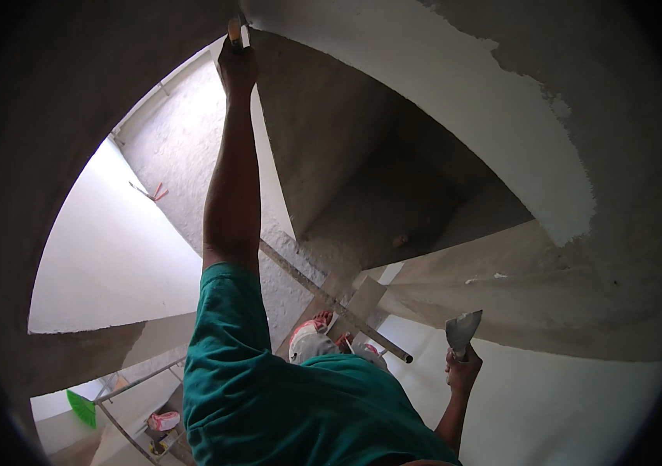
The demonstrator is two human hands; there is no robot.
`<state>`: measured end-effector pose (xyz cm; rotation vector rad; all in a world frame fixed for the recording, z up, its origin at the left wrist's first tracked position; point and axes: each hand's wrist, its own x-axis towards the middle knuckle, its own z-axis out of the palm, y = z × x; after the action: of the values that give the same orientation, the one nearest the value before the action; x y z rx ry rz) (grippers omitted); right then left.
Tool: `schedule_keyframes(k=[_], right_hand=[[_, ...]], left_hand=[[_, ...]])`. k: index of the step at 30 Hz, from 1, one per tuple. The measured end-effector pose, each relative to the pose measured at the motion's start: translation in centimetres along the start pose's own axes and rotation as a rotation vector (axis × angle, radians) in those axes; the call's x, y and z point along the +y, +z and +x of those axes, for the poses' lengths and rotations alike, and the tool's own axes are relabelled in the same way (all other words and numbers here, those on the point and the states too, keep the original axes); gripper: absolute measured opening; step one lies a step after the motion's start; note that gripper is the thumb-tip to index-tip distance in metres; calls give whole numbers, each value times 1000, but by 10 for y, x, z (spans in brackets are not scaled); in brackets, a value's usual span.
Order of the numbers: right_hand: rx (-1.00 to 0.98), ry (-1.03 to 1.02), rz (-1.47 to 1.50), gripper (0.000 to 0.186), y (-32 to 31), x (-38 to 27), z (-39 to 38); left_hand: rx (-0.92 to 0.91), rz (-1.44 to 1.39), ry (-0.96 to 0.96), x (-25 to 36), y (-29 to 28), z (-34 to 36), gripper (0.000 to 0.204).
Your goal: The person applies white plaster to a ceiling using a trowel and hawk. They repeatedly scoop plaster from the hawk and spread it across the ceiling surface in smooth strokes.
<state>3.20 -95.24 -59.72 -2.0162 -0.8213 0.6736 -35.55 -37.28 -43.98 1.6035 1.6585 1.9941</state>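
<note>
My left arm reaches far up, and at its end my left hand (238,68) is closed around a tool with a light wooden handle (234,29). Its working end is too dark and small to make out, at the edge where the wall surfaces meet. Lower on the right, my right hand (463,367) grips a putty knife (463,330), its wide blade pointing up and smeared with grey-white putty. Right of the raised hand, a band of white coating (494,101) with a ragged edge lies over the bare grey plaster (626,132).
I stand high up, my feet on a plank (366,297). A metal pipe (307,283) runs diagonally beside my feet. At lower left are a scaffold frame (140,380), a green broom head (81,408) and a red-and-white bag (164,421) below.
</note>
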Motion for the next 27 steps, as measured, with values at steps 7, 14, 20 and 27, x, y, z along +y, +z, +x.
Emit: schedule_keyframes(k=[7,14,20,27], right_hand=[[5,78,-17,13,-2,0,-1],[16,56,-1,16,-5,17,-9],[-9,52,23,19,-16,30,-12],[68,77,41,23,-42,67,-36]], left_hand=[[-27,-4,19,-7,18,14,30],[-72,47,-71,44,34,-40,27],[-103,-171,78,174,40,-196,51],[-556,-263,115,248,20,-349,67]])
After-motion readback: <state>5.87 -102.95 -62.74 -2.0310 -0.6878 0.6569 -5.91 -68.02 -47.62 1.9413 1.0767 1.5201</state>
